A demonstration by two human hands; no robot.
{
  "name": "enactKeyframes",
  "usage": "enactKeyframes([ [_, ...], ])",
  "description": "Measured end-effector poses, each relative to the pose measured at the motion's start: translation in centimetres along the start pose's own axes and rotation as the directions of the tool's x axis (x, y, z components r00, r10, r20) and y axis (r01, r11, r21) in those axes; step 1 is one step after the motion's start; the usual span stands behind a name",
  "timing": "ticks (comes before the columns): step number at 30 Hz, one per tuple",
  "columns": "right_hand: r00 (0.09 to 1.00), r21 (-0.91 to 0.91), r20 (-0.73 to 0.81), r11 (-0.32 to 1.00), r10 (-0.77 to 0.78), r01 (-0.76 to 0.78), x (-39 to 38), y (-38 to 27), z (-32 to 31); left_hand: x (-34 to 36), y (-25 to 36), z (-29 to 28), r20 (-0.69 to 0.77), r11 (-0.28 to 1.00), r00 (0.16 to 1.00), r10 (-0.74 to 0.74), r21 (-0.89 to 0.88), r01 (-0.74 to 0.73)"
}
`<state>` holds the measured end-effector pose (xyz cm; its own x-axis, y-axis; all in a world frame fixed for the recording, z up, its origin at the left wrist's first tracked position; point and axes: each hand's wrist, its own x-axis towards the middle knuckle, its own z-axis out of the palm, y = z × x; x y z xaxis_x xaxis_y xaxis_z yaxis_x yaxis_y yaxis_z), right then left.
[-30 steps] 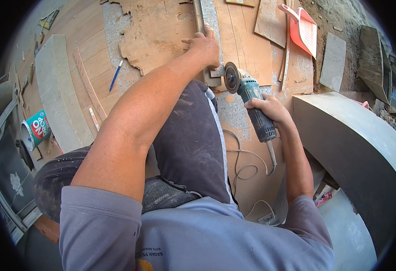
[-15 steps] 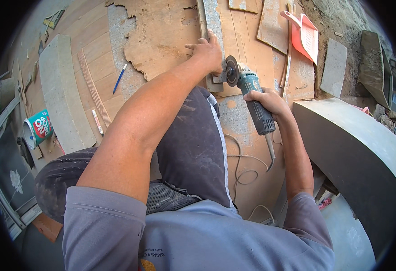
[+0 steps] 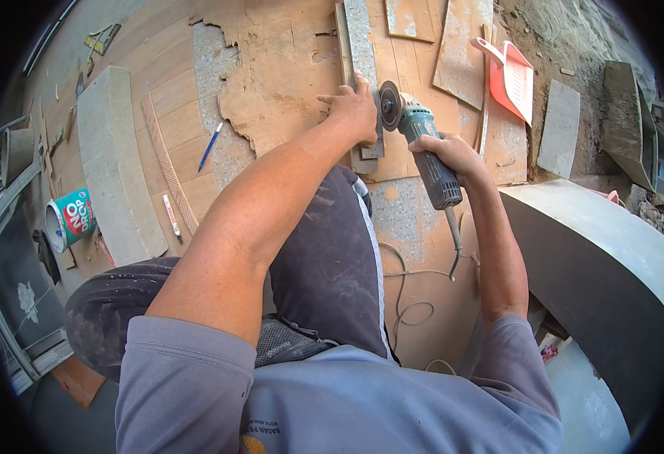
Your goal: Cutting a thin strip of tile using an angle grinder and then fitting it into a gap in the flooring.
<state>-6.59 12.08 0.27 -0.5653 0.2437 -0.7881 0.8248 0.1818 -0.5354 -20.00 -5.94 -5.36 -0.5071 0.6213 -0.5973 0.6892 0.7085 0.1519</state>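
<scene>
Right now my right hand (image 3: 447, 153) is wrapped tight around the body of the angle grinder (image 3: 421, 147), fingers closed on the grey barrel so the tool stays steady, with its disc (image 3: 389, 106) standing on edge just ahead of the knuckles and right against the side of the speckled stone strip (image 3: 362, 57). Just beside the disc, across a narrow gap, my left hand (image 3: 356, 112) is pressed flat on the near end of that strip, fingers spread and closed on nothing; I judge it is there to pin the stone so it cannot skid under the wheel. The strip itself runs away from both hands, lying on the torn plywood sheet (image 3: 271, 76) that covers the floor, which seems to serve as a sacrificial underlay. Behind my right hand the power cord (image 3: 415, 287) trails back toward my body in loose loops, kept clear of the disc. My dark-trousered knee (image 3: 332, 250) sits under the left forearm, bracing my crouch. Further out beyond the right hand, a red dustpan (image 3: 515, 79) lies on the boards, and a big curved grey slab (image 3: 604, 257) stands to the outside of that arm. Well off to the far side of the left hand I see a blue pen (image 3: 210, 147), a long pale stone block (image 3: 120, 163), and a teal can (image 3: 71, 219) tipped on its side.
</scene>
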Motion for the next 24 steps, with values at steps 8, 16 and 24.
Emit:
enactKeyframes([
  [8,0.998,0.04,0.011,0.998,-0.057,0.057,2.9,-4.0,-0.6,-0.3,-0.3,-0.2,0.024,1.0,1.0,0.0,-0.004,0.001],
  [16,0.996,0.024,-0.014,0.996,-0.084,0.084,4.0,-5.9,-2.4,-0.4,-0.2,0.0,-0.017,0.998,1.0,0.018,-0.062,-0.019],
  [24,1.0,-0.027,-0.019,1.0,0.01,-0.011,-3.2,0.4,-1.6,0.0,-0.6,0.4,-0.028,1.0,0.999,0.024,-0.015,-0.024],
])
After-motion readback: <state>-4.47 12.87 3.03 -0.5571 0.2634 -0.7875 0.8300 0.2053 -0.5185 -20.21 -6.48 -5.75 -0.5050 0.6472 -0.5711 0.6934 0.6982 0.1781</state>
